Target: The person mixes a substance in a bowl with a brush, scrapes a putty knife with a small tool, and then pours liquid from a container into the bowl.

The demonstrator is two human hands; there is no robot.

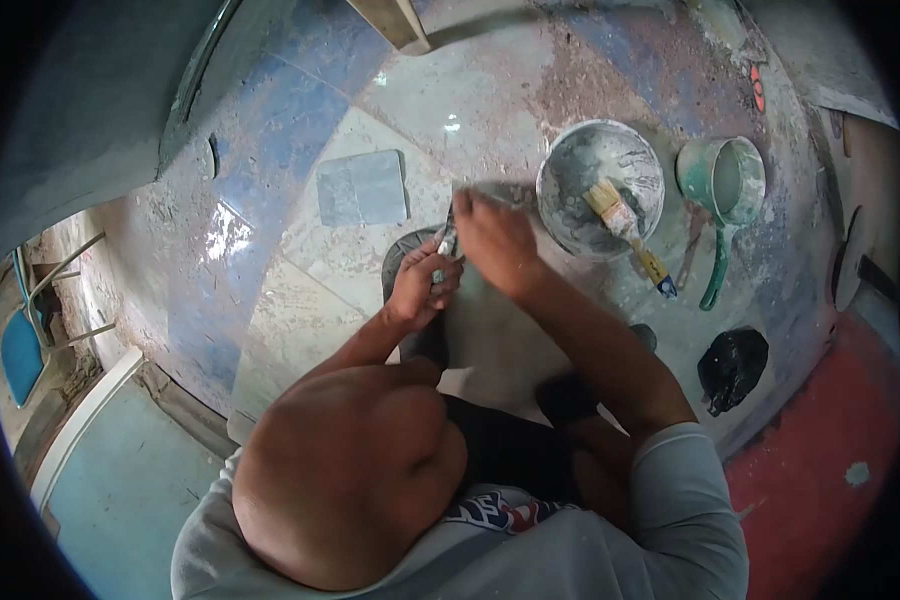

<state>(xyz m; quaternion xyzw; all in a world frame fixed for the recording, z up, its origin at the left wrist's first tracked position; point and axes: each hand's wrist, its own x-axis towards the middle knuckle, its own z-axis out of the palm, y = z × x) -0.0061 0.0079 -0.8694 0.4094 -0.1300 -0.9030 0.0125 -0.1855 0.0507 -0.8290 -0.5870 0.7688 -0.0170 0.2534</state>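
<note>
My left hand (425, 285) is closed around a small grey, smeared object (448, 240) whose kind I cannot make out. Close beside it, my right hand (495, 240) has its fingers bent and closed at the object's upper end; what they grip is hidden and slightly blurred. To the right of my hands stands a round metal bowl (560, 215) with grey residue inside. A paintbrush (625, 228) with pale bristles and a yellow and blue handle leans across its rim.
A green long-handled dipper (715, 270) stands right of the bowl. Nearer me lies a black plastic bag (733, 368). A grey square sheet (362, 188) rests on the stained tile floor (300, 120). A wooden leg (395, 25) stands ahead; a blue chair (22, 355) is far left.
</note>
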